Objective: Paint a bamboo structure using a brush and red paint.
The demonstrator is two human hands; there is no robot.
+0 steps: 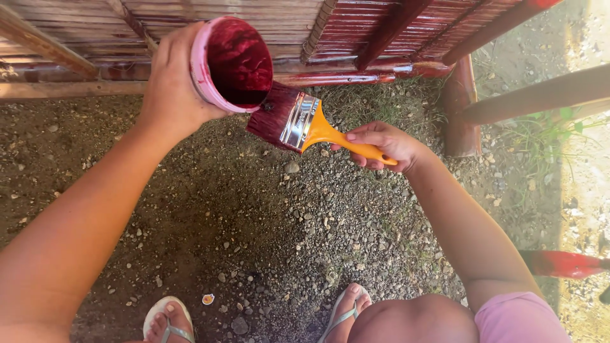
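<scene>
Your left hand (pixel 170 86) is wrapped around the side of a small round pink plastic pot of dark red paint (pixel 230 63), tipped so its open mouth faces you and the wet inside shows; it is held up in front of the slatted bamboo fence (pixel 356 32), part of which is already red. Your right hand (pixel 381 145) is closed on the orange plastic handle of a wide flat paintbrush with a shiny metal band (pixel 298 124), its red-soaked bristles touching the pot's lower rim. The pot looks light, and its smooth wall is probably slick wherever paint has run, so a full palm-and-fingers wrap around the body, as you have it, seems safer than pinching the rim; tilted this far, the paint could spill if the pot were much fuller. The brush is stiff in handle and band, soft and dripping at the bristles, so hold it back on the handle, clear of the wet end. Below lies gravelly bare ground (pixel 273 222), with your feet in pale flip-flops (pixel 166 321) at the bottom edge.
</scene>
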